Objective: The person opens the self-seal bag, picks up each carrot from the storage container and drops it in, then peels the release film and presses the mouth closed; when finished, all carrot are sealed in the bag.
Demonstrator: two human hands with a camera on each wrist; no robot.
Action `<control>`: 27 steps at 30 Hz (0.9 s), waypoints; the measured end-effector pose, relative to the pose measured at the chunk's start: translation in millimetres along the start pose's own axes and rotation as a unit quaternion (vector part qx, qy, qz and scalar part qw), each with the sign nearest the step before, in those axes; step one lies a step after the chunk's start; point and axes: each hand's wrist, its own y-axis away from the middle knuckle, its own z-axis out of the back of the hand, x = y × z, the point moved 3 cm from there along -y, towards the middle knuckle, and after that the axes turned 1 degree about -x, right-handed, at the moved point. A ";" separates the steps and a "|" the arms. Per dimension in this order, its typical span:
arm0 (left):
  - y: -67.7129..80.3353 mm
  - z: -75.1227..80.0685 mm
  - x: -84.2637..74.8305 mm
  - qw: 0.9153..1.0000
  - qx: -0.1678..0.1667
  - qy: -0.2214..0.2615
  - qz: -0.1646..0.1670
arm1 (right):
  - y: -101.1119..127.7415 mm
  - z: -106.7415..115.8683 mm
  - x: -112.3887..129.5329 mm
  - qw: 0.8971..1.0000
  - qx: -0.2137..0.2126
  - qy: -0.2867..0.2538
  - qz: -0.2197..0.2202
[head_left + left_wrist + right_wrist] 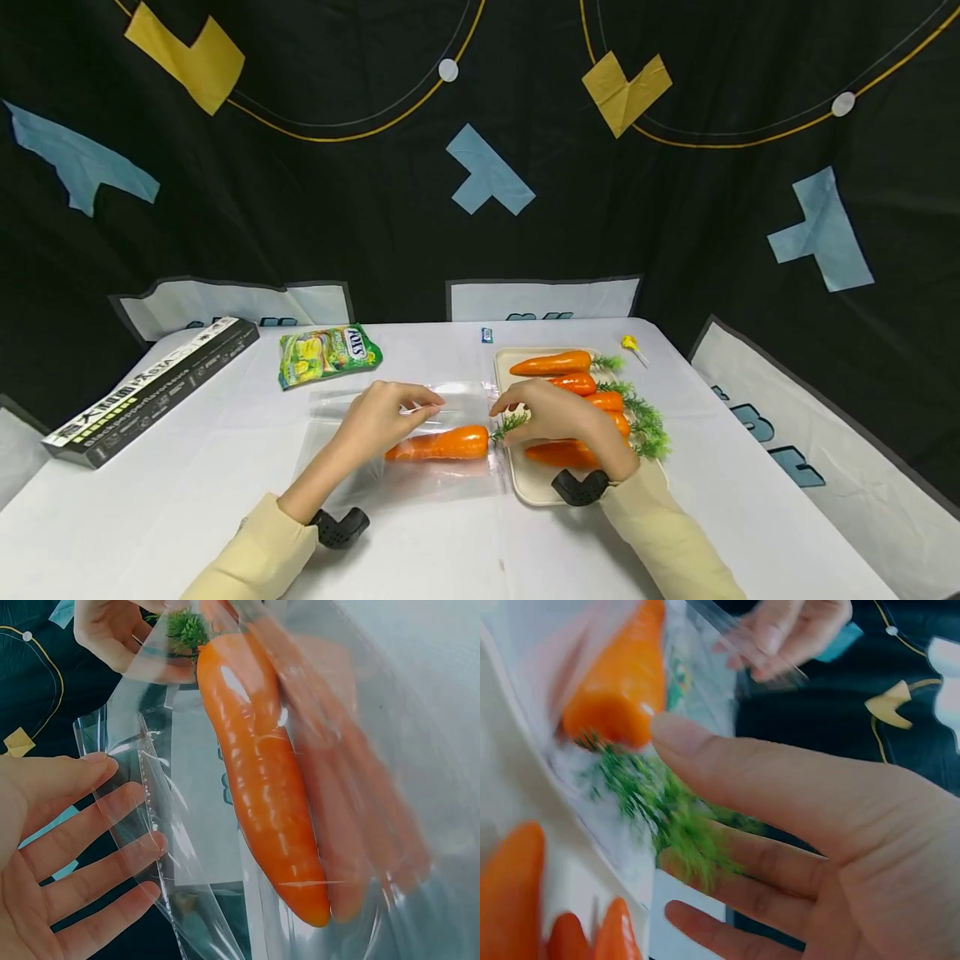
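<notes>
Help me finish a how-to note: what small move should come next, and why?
Probably a gentle push by the right hand, sliding the carrot further into the clear bag: its orange body seems inside, but its green top sticks out past the bag's edge, close to the right hand's thumb, and the left hand seems to pinch the bag.

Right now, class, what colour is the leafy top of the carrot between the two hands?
Green; the leafy top shows best in the right wrist view.
</notes>
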 end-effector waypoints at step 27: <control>1.9 -0.7 -0.5 1.000 -0.002 -0.001 -0.002 | -11.2 -12.7 0.4 0.998 -0.029 -0.032 0.048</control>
